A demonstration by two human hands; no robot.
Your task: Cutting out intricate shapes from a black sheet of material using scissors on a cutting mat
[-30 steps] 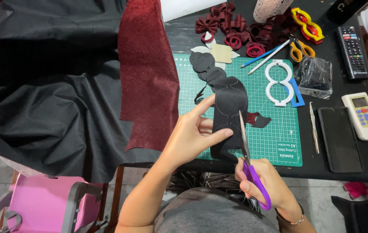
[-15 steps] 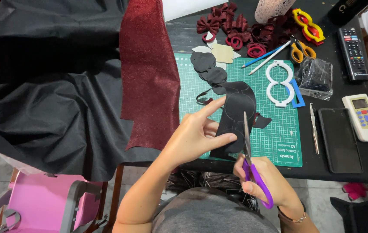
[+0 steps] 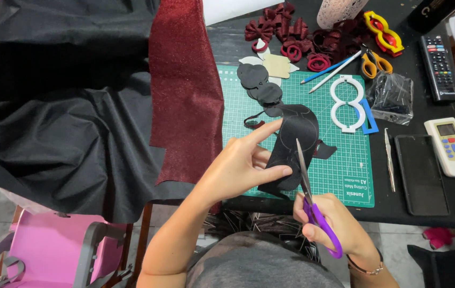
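Black felt piece (image 3: 291,146) pinched by left hand (image 3: 238,165), right hand (image 3: 334,224) gripping purple scissors (image 3: 313,205) — green cutting mat (image 3: 345,181) beneath

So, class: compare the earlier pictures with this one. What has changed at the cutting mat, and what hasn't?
The purple-handled scissors in the right hand have shifted slightly right along the black sheet. The left hand has turned the sheet a little, keeping its grip. The green cutting mat, white template and remotes stayed put.

A cutting mat (image 3: 238,114) lies on the table (image 3: 430,208). Cloth (image 3: 78,106) is draped left of it. Two remotes (image 3: 450,145) and a phone (image 3: 420,174) lie right.
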